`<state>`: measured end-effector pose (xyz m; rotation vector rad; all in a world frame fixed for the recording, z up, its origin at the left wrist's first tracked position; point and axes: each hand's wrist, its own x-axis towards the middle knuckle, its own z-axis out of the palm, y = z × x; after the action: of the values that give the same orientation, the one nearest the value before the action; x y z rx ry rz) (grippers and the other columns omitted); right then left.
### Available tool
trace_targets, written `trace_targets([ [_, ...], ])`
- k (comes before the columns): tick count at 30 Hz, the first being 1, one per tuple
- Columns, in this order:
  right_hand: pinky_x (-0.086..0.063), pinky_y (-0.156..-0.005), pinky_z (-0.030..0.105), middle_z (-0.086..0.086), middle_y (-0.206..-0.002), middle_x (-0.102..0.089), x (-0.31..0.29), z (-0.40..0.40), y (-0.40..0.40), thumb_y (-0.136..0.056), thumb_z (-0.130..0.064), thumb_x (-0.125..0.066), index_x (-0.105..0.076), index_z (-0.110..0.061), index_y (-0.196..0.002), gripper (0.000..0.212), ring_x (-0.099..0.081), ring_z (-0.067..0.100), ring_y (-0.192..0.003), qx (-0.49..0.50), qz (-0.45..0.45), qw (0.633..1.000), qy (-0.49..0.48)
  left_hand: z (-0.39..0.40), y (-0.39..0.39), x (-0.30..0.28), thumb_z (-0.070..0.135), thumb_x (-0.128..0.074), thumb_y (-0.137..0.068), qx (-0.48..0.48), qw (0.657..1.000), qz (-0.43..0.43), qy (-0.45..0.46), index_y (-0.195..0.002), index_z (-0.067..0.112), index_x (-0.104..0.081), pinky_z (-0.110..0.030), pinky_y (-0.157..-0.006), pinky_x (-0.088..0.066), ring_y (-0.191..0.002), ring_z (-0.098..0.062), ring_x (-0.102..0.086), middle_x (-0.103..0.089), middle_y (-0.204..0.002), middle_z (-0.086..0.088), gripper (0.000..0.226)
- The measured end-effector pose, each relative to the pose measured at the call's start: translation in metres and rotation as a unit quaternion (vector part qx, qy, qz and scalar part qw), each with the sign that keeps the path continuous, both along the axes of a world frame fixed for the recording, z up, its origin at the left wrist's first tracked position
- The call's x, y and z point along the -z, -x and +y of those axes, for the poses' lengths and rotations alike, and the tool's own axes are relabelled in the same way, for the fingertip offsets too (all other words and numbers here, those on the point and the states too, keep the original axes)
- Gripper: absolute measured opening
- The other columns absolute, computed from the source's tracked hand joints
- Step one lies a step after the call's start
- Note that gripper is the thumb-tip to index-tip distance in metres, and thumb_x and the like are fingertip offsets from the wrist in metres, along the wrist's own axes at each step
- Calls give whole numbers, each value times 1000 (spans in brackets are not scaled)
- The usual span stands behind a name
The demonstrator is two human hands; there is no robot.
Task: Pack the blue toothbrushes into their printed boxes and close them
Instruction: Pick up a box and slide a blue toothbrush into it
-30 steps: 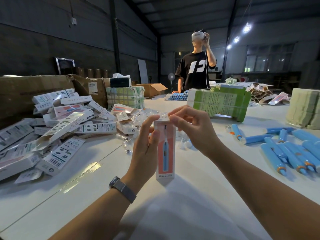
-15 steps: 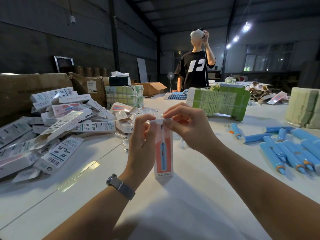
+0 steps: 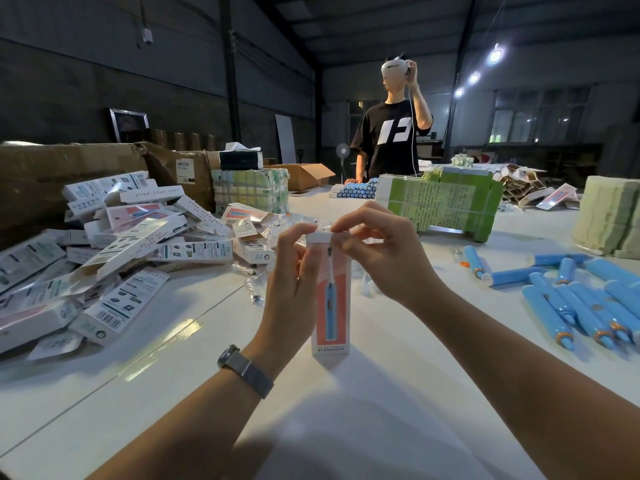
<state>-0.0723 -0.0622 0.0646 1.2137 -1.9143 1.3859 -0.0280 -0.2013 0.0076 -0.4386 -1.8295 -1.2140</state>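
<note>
A printed box (image 3: 331,313), white with a red panel and a blue toothbrush picture, stands upright on the white table (image 3: 346,427) in front of me. My left hand (image 3: 294,282) grips its left side near the top. My right hand (image 3: 384,258) pinches the white top flap with curled fingers. What lies inside the box is hidden. Several loose blue toothbrush handles (image 3: 585,303) with orange collars lie on the table to the right.
A heap of printed boxes (image 3: 114,251) covers the left of the table, backed by brown cartons (image 3: 69,174). Green wrapped bundles (image 3: 440,202) sit behind my hands, a pale stack (image 3: 609,220) at far right. A person in a black shirt (image 3: 391,136) stands across the table.
Both hands stayed on the upright box. The right hand's fingers have pressed the top flap lower onto the box's top end.
</note>
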Motion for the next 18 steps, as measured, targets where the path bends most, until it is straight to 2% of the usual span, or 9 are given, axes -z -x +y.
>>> trace_targets([
  [5,-46,-70,12,-9,-86,-62,-4,0,-2,-89,-5,-68,-71,-12,-91,8,-60,1,-80,1,5,1000,3,-1,0,1,25,-34,-106,-1,1000,-4,14,-127,36,-33,-19,-75,-58,-91,-6,-68,-62,-101,10,24],
  [9,-46,-66,13,-6,-85,-65,-8,2,-5,-88,-4,-68,-71,-15,-88,11,-59,-1,-75,-6,3,1000,2,-3,0,3,32,-33,-103,-1,1000,-1,16,-130,42,-31,-28,-75,-60,-87,-12,-68,-64,-99,-7,29],
  [12,-55,-63,25,-9,-81,-65,-13,4,-7,-88,-6,-69,-69,-22,-84,16,-58,-2,-69,-4,-12,1000,-9,-3,0,4,33,-31,-103,3,1000,-2,23,-133,45,-30,-28,-75,-60,-88,-11,-68,-63,-100,-12,32],
  [14,-59,-65,36,-10,-80,-65,-14,5,-7,-88,-8,-69,-68,-22,-84,15,-59,3,-67,2,-24,1000,-18,-4,0,5,32,-31,-104,8,1000,-3,27,-135,46,-28,-22,-75,-59,-89,-8,-67,-63,-100,-9,34],
  [18,-60,-63,42,-13,-76,-66,-18,7,-7,-88,-8,-69,-69,-22,-82,15,-66,18,-72,-5,-46,998,-34,-4,-1,4,31,-30,-105,21,999,-4,29,-136,44,-29,-14,-72,-55,-90,-3,-67,-63,-100,4,34],
])
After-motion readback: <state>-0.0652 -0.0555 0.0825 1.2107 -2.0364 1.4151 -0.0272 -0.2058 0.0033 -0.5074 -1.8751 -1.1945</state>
